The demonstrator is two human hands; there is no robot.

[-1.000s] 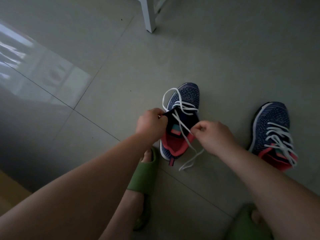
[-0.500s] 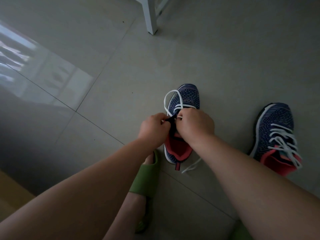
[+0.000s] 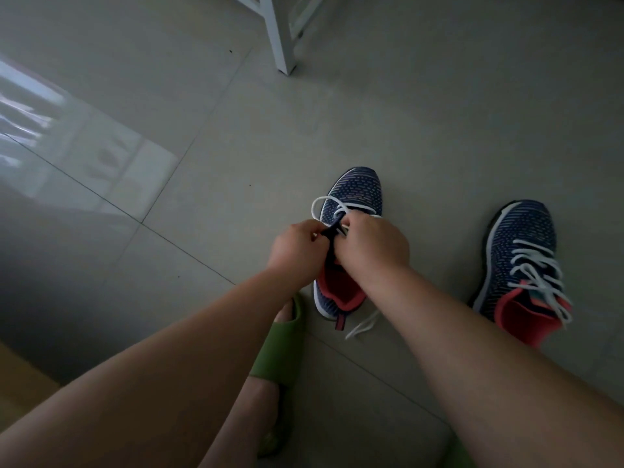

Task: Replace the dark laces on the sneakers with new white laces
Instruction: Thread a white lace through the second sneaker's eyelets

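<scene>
A navy knit sneaker (image 3: 354,190) with a red lining stands on the floor, toe pointing away. My left hand (image 3: 295,249) pinches the dark edge of its tongue at the left. My right hand (image 3: 371,248) lies over the middle of the shoe with curled fingers pinching the white lace (image 3: 320,202), which loops out over the toe. One loose lace end (image 3: 363,327) trails on the floor behind the heel. The second sneaker (image 3: 520,265) sits to the right, laced in white.
A white furniture leg (image 3: 280,38) stands on the grey tiled floor (image 3: 439,113) beyond the shoes. My foot in a green slipper (image 3: 283,349) is just behind the left sneaker. A bright reflection lies on the tiles at the left.
My right hand moved from the shoe's right side up over its middle, drawing the lace with it. Since half a second ago both hands have barely shifted. The left hand kept its hold.
</scene>
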